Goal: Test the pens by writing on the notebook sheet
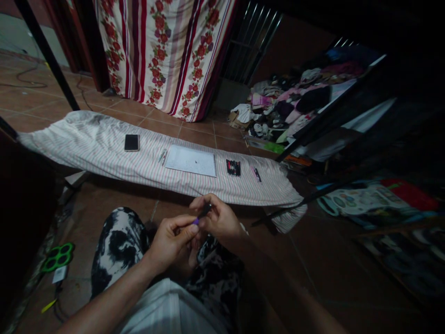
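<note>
Terracotta floor tiles (114, 195) are spread through a dim room, closed off at the back by a flowered, striped curtain (167, 51), with a heap of clothes (288, 102) piled to the right. Across the middle a long board (86, 139) covered in striped cloth is set, and on it are laid a phone (131, 142), two loose pens (162, 156), a spiral notebook (191, 161) and a pack of markers (233, 167). A green plastic piece (57, 256) is left on the floor at the lower left.

Nearer than the board, above the lap, a dark pen (204, 211) with a purple end is held between both hands. It is judged that the purple end is being worked against the barrel. Such work is best done with the barrel kept steady in one hand and force applied straight along its length, not at an angle, so that nothing is bent or flicked away. Keeping the grip close to the joint would give better control in this poor light.

The right hand (219, 218) is curled closed around the dark barrel, fingers wrapped over it. The left hand (172, 241) is closed too, with the purple end pinched between thumb and fingertips. The two hands are nearly touching, and whether the end is loose cannot be told.
</note>
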A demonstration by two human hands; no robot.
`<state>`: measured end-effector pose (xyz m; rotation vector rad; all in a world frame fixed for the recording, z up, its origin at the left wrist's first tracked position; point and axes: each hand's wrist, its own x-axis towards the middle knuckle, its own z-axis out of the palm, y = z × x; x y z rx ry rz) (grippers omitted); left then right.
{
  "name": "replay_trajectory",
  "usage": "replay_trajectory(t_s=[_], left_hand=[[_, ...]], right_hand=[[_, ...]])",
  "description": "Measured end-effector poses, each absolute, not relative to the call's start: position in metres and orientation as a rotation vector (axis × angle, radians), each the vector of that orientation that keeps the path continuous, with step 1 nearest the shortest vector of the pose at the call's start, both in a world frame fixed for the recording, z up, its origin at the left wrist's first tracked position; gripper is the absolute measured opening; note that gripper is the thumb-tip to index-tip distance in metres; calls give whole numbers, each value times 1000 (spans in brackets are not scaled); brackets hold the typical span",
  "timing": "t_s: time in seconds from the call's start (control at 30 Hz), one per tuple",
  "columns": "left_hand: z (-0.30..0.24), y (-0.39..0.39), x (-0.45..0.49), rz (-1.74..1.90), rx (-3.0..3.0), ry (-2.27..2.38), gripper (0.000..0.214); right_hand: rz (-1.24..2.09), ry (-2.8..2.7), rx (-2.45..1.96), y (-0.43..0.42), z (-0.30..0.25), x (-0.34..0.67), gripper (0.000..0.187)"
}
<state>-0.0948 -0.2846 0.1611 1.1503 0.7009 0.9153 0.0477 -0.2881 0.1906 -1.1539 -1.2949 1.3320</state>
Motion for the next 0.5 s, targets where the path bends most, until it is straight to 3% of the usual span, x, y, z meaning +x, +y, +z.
replay_trajectory(t_s=[0.1,0.3,0.5], left_hand=[[160,-283,-96,883,1048,658,31],[158,-283,-99,892,1001,632,26],[164,-285,-97,905,1062,657,24]], right_hand=[[1417,-1340,-1017,-291,195,52,58],[1397,-1309,-1182,-291,199,59,28],[1397,-1240,-1182,-291,189,52,35]])
